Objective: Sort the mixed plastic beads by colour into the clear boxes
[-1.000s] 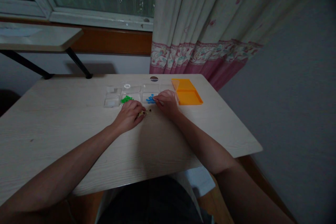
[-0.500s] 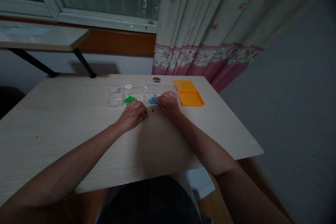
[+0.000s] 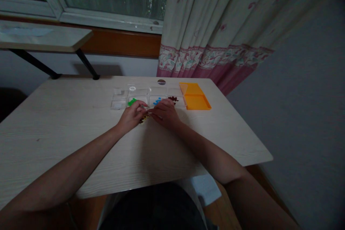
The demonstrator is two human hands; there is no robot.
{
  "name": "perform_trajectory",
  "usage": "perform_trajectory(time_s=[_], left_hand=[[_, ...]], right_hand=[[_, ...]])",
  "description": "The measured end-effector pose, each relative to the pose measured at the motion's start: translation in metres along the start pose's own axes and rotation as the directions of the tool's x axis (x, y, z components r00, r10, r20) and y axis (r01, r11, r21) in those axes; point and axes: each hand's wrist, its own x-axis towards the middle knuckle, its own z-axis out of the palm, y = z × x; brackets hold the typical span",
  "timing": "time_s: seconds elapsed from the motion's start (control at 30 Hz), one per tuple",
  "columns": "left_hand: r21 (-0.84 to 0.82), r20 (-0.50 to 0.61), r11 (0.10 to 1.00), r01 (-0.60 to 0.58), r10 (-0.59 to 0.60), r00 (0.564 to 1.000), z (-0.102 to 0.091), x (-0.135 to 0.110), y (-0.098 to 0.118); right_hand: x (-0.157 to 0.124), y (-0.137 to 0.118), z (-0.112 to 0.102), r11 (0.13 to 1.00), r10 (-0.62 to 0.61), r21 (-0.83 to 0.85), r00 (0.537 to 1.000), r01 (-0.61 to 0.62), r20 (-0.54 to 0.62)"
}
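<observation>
My left hand (image 3: 132, 115) rests on the light wooden table (image 3: 81, 133) with its fingers curled, thumb and fingertips pinched over small dark and yellowish bits (image 3: 143, 119). My right hand (image 3: 164, 112) lies right beside it, fingers closed in a pinch that meets the left fingertips; what it pinches is too small to name. Just beyond the hands stands a row of clear plastic compartments (image 3: 118, 99) with green beads (image 3: 132, 102), blue beads (image 3: 157, 100) and dark brown beads (image 3: 173, 99).
An orange lid or tray (image 3: 194, 100) lies at the right end of the clear boxes. A small dark disc (image 3: 161, 82) sits near the table's far edge. Behind are a flowered curtain (image 3: 215, 25), a window and a side shelf (image 3: 40, 37).
My right hand has drawn back from the blue bead compartment toward the left hand, uncovering the brown beads. The two hands' fingertips now meet over the small bits.
</observation>
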Motion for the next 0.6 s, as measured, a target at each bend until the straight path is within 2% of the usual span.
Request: perform_trajectory(time_s=[0.2,0.43,0.6], left_hand=[[0.085,0.010,0.993,-0.082,0.081,0.997,-0.0011,0.0007,-0.0048],[0.154,0.046,0.976,-0.154,0.149,0.988,-0.0031,-0.0014,-0.0011],[0.235,0.046,0.952,-0.197,0.191,0.980,-0.0038,-0.0016,0.0020]], right_hand=[[0.0005,-0.0021,0.0027,0.999,0.045,0.029,0.999,-0.044,-0.015],[0.0021,-0.0068,0.0094,0.977,0.138,0.171,0.988,-0.124,-0.069],[0.0026,-0.0103,0.0073,0.974,0.176,0.159,0.982,-0.164,-0.066]])
